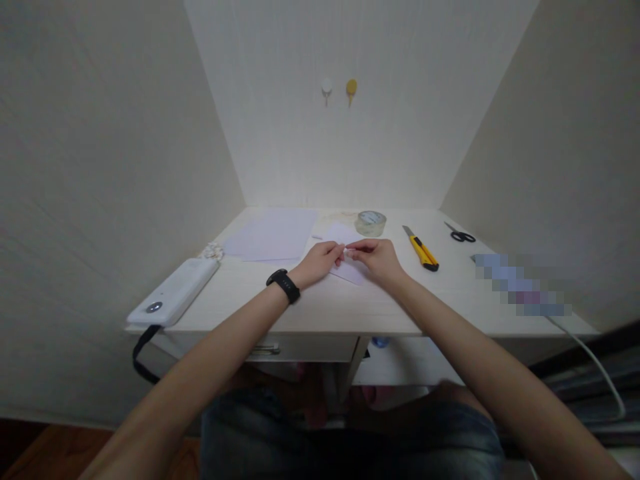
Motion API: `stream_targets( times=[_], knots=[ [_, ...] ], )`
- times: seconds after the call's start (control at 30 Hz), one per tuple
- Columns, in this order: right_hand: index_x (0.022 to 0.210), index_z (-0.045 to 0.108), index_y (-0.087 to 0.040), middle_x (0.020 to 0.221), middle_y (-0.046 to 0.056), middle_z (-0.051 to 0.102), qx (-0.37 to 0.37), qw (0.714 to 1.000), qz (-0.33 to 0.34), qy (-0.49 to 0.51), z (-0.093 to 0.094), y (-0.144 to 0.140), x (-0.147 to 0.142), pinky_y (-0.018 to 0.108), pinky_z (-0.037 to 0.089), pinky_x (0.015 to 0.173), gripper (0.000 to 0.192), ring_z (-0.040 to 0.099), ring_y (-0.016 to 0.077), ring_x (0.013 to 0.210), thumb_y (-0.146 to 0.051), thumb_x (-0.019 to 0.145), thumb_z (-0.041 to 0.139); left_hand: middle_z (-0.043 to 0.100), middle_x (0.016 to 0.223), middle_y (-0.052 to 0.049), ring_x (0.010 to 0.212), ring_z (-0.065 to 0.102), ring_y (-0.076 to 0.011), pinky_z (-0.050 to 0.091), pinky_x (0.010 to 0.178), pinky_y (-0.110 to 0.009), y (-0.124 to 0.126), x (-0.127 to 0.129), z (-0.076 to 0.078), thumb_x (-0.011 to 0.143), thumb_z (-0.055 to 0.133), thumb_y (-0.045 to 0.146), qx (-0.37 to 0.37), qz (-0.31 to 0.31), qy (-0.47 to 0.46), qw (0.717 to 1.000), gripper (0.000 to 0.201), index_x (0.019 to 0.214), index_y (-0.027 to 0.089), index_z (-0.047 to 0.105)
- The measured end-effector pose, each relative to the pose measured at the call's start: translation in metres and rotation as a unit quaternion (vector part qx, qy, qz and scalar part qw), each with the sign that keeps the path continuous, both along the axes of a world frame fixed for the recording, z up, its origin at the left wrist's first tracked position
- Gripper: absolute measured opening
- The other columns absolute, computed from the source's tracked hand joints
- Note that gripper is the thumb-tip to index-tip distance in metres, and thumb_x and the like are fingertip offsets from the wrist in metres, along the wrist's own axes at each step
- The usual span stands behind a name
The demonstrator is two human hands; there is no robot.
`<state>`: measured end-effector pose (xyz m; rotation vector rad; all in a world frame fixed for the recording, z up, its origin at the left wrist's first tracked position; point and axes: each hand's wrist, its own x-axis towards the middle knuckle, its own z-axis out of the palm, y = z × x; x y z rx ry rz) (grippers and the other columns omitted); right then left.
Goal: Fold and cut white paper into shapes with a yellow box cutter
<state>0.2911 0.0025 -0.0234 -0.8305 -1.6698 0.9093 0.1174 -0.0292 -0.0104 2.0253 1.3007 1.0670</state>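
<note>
My left hand (325, 259), with a black watch (284, 285) on the wrist, is closed with its fingers curled and thumb pinching. Its fingertips meet those of my right hand (376, 260), also in a pinch. A small bit of white paper (349, 254) shows between the two hands; the fingers hide most of it. Under them lies a white sheet of paper (350, 272) on the desk, its far part (341, 232) showing beyond the hands. A narrow white strip (317, 237) lies just past my left hand.
Larger white sheets (275, 233) lie at the back left. A tape roll (371, 223), a yellow utility knife (421, 249) with blade out and scissors (463, 235) lie to the right. A white device (175, 293) sits at the left edge. Walls enclose the white desk (310, 313).
</note>
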Motion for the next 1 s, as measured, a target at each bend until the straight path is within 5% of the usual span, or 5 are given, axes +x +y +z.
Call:
stream_targets(
  times=[0.5,1.0],
  knots=[
    [0.070,0.072,-0.016,0.066,0.003,0.069,-0.130,0.984,0.053,0.109,-0.003,-0.003,-0.002,0.029,0.044,0.058,0.028,0.055,0.0124,0.056,-0.037,0.055,0.083,0.064,0.067,-0.002,0.064,0.054,-0.0145,0.038,0.062,-0.027,-0.004,0.004,-0.003,0.086,0.059,0.030,0.037,0.047,-0.017,0.998,0.023,0.069,0.015,0.063],
    [0.071,0.067,-0.017,0.066,0.003,0.068,-0.125,0.987,0.062,0.082,-0.006,-0.002,-0.003,0.028,0.047,0.058,0.027,0.059,0.0134,0.058,-0.033,0.056,0.082,0.068,0.069,-0.002,0.063,0.056,-0.0140,0.038,0.062,-0.027,-0.011,0.005,0.000,0.080,0.069,0.023,0.081,0.113,0.034,0.990,0.012,0.070,0.016,0.069]
  ],
)
